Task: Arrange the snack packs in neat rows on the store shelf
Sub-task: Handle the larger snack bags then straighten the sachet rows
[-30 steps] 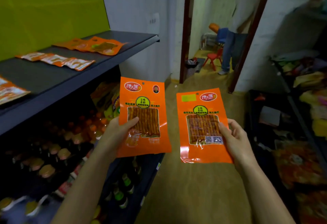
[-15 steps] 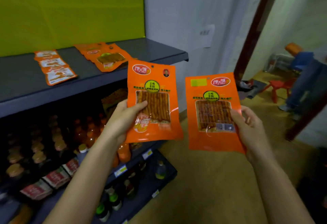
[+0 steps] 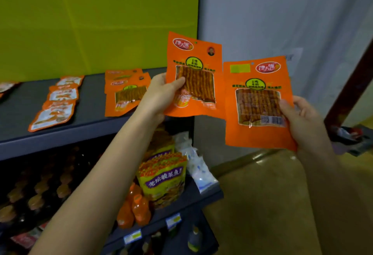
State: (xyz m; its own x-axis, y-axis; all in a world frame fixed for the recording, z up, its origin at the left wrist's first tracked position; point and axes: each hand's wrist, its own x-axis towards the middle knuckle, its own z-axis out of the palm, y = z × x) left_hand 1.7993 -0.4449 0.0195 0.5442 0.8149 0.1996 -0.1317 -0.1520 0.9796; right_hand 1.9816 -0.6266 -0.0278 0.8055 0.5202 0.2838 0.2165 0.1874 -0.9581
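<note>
Head view: two orange snack packs are in the air, one per hand. The left hand, at centre frame, pinches the left-hand pack by its lower left edge, thumb across the front and fingers hidden behind. The right hand, at centre right, grips the right-hand pack by its right edge in the same way. Both packs stand upright with their long axes vertical, faces to the camera.

The top shelf lies left of and slightly below the hands. The left hand is nearer, just beside the laid orange packs. Of these at least two overlap, long axes running front to back; whether a third sits beneath, I cannot tell. Further left, three smaller packs lie in a column, with part of another at the frame's left edge.

I judge the left-hand pack goes down first, beside the orange ones.
</note>
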